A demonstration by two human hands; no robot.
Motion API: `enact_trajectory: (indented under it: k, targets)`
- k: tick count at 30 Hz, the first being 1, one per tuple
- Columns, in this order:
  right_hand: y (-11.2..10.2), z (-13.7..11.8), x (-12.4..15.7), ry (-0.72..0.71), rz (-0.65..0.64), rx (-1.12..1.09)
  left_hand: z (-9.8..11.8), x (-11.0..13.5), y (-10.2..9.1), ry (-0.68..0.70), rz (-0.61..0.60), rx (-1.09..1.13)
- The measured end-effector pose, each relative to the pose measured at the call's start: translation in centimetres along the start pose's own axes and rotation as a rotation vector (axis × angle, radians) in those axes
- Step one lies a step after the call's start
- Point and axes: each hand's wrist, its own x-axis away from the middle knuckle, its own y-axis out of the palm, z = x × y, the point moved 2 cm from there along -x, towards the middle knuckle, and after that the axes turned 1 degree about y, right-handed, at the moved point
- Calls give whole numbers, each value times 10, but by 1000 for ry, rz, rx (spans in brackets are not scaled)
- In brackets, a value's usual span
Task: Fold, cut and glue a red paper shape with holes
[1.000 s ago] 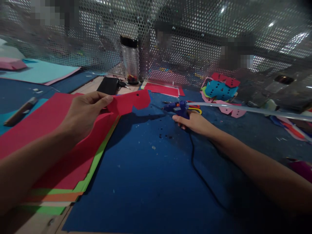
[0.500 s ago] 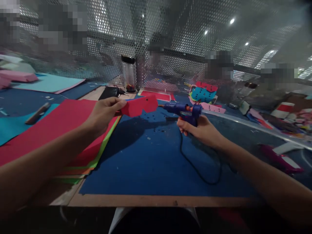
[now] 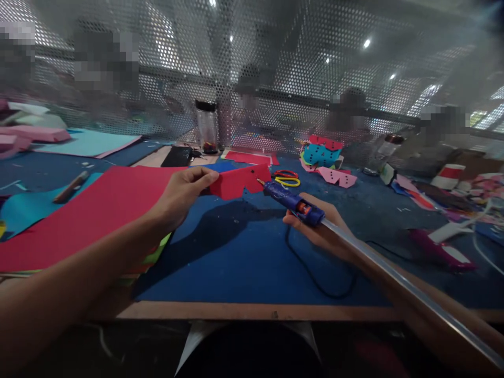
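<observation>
Between thumb and fingers, my left hand (image 3: 191, 191) pinches the left end of a red paper piece (image 3: 232, 184) with a notched lower edge and a small dark dot near its top. My right hand (image 3: 315, 220) grips a dark blue hot glue gun (image 3: 289, 199), its nozzle pointing left at the paper's right part. Whether the tip touches the paper I cannot tell. From the gun's rear runs a long clear glue stick (image 3: 394, 270) toward the lower right. The gun's black cord (image 3: 303, 268) loops on the blue mat (image 3: 236, 268) below.
Red sheets (image 3: 102, 210) are stacked at left beside a brown-handled tool (image 3: 71, 187). Red and yellow scissor handles (image 3: 287, 178) lie behind the gun. Dotted paper pieces (image 3: 323, 152), a jar (image 3: 207, 128) and a phone (image 3: 177, 156) stand or lie farther back. A purple tool (image 3: 443, 249) lies at right.
The glue gun has tilted, its rear swinging down and its nozzle moving to the paper's notched right part. The red paper has shifted slightly right and down in view, and the scissor handles now show.
</observation>
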Motion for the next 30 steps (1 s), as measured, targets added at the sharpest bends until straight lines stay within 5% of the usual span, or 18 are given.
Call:
enact_trajectory:
  k: [16, 30]
  targets:
    - [9, 11, -4, -250, 83, 187, 3, 7, -2, -21, -60, 55]
    - [10, 23, -5, -252, 50, 251, 2, 7, -3, 2, -74, 10]
